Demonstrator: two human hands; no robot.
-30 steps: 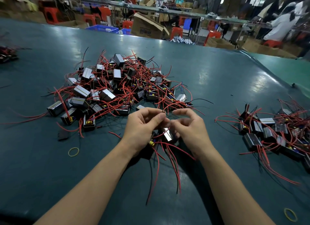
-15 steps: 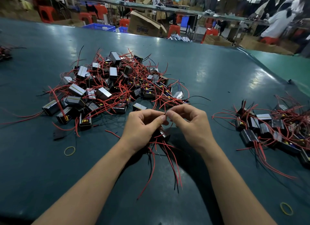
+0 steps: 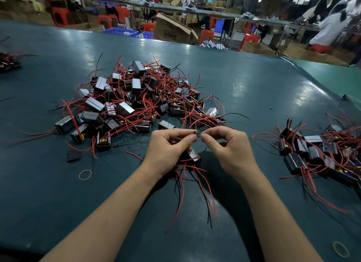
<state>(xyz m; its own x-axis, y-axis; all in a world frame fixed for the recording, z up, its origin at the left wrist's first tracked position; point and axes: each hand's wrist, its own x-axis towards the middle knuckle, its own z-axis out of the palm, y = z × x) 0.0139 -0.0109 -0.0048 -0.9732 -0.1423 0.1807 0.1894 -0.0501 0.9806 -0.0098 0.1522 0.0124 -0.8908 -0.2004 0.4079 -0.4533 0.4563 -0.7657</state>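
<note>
My left hand (image 3: 168, 150) pinches the tip of a red wire between thumb and forefinger, with its lower fingers curled round a small bunch of black boxes (image 3: 193, 157) whose red and black wires (image 3: 197, 187) trail toward me. My right hand (image 3: 229, 150) is a finger's width to the right, thumb and forefinger pinching a thin dark wire end. The two pinches almost meet above the bunch. A large heap of like boxes with red wires (image 3: 136, 103) lies just beyond my hands.
A second, smaller heap of wired boxes (image 3: 320, 150) lies at the right. Yellow rubber bands lie at the left (image 3: 85, 174) and near right (image 3: 340, 249). A small black part (image 3: 73, 154) sits left of my hands. The table's right edge (image 3: 312, 76) runs diagonally; boxes and stools stand beyond.
My hands have drawn slightly apart, each fingertip pinch now separate above the bunch. The bunch stays under my left hand.
</note>
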